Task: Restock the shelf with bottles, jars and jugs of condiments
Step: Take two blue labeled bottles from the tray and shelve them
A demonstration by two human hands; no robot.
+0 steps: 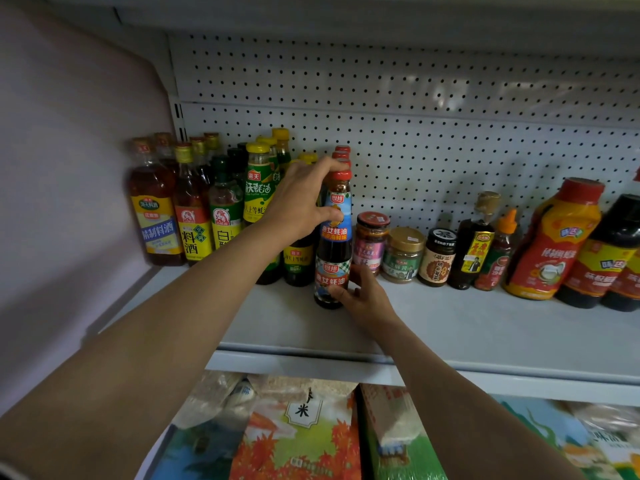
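A dark sauce bottle point(333, 249) with a red cap, a blue upper label and a red checked lower label stands upright on the white shelf point(450, 327), at the front of a row of red-capped bottles point(342, 154). My left hand point(300, 202) is wrapped around its neck and upper label. The fingers of my right hand point(360, 294) hold its base from the right. Both forearms reach in from below.
Cooking wine and vinegar bottles point(187, 206) and green-labelled sauce bottles point(258, 188) fill the shelf's left end. Small jars point(403, 254) and red squeeze bottles point(554, 244) line the right. A pegboard back panel point(433, 133) stands behind. Rice bags point(304, 434) lie on the shelf below.
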